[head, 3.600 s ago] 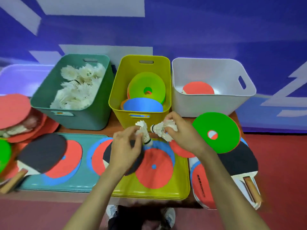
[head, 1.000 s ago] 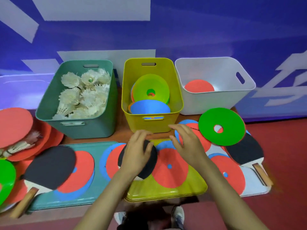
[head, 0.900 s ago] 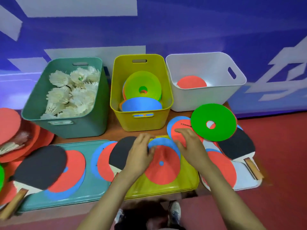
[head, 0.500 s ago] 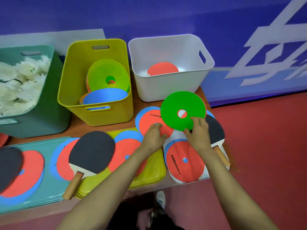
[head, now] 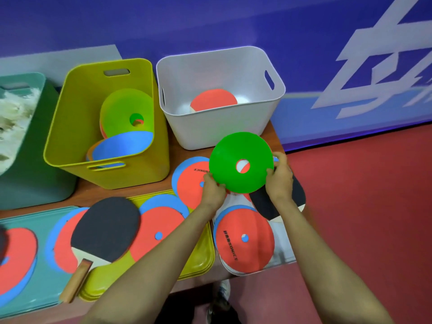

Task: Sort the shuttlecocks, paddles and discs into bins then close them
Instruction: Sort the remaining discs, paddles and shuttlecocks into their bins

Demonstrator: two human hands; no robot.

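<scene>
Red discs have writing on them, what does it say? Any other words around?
"SONICE", end of a longer word, first letters blurred: near red disc.
Same print upside down, partly under the green disc: far red disc.
Wall sign: big white shapes, cut off, unreadable.

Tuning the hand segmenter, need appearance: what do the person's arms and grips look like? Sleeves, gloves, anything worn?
Nothing worn shows. Left grip and right grip are bare hands: no gloves, rings or markings visible. Left forearm and right forearm are bare to the frame edge: no sleeve, watch or band.
</scene>
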